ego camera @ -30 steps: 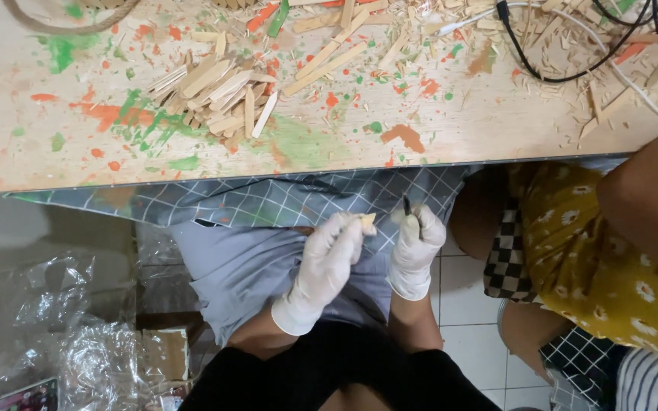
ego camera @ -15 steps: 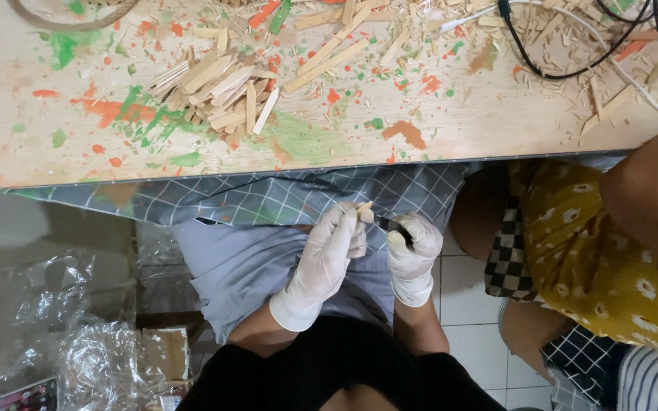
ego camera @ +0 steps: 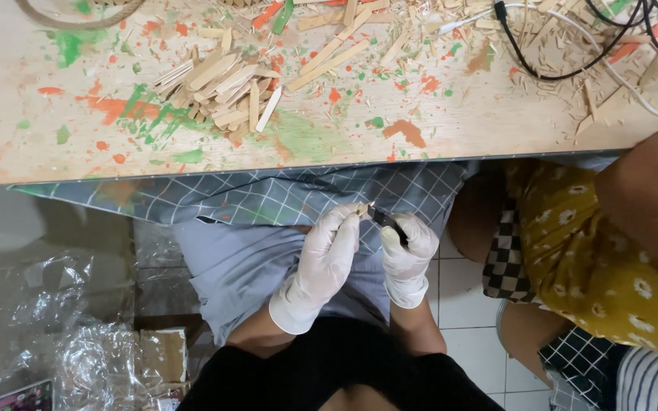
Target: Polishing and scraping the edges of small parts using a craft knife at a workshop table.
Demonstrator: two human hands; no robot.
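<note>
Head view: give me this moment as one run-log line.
left hand: pinches small wood piece | right hand: holds dark blade tool against it | above: paint-stained table, wooden stick pile

Stick pile (ego camera: pixel 218 95) on table (ego camera: pixel 55 144), cables (ego camera: pixel 573 46) far right.

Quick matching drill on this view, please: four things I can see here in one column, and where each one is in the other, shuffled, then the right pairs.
Things:
1. pile of wooden sticks
2. small wood piece
3. dark blade tool
4. black cable

Places:
A. in the right hand, below the table edge
B. on the paint-stained table, left of middle
C. looped at the table's upper right
D. at the fingers of the left hand, over the lap

Pairs: 1-B, 2-D, 3-A, 4-C
</note>
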